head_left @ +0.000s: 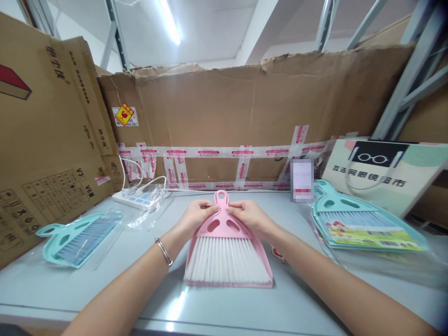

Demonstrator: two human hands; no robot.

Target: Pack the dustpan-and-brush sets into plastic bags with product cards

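Your two bare forearms are framing the lower part of the view, a thin metal bracelet [164, 251] sitting on the left wrist. Between them, the pink brush-and-dustpan set [224, 226] is lying flat on the pale grey table [297, 298], straight ahead of you at the middle.

Its long axis is running directly away from you: the wide, open lip and the white bristles [227, 263] are pointing back toward your body, and the narrow looped handle [221, 198] is sitting at the far end. Your left hand [196, 215] and right hand [249, 213] are meeting at that far end, one on each side of the neck just under the loop, and neither is closer than the other. Both sets of fingers are curling in and pinching the pink plastic, thumbs lying on top.

The plastic is looking smooth and rigid, with two oval cut-outs below the handle; the bristles are fanning out soft and straight into a trapezoid.

To your left, well apart, a teal set [79, 238] is resting in a clear wrapper; another wrapped teal set [364, 224], with a printed card, is lying to your right. A white power strip [135, 199] is sitting near the taped cardboard wall [245, 102], and a paper bag [385, 172] with a glasses logo is leaning at the far right.
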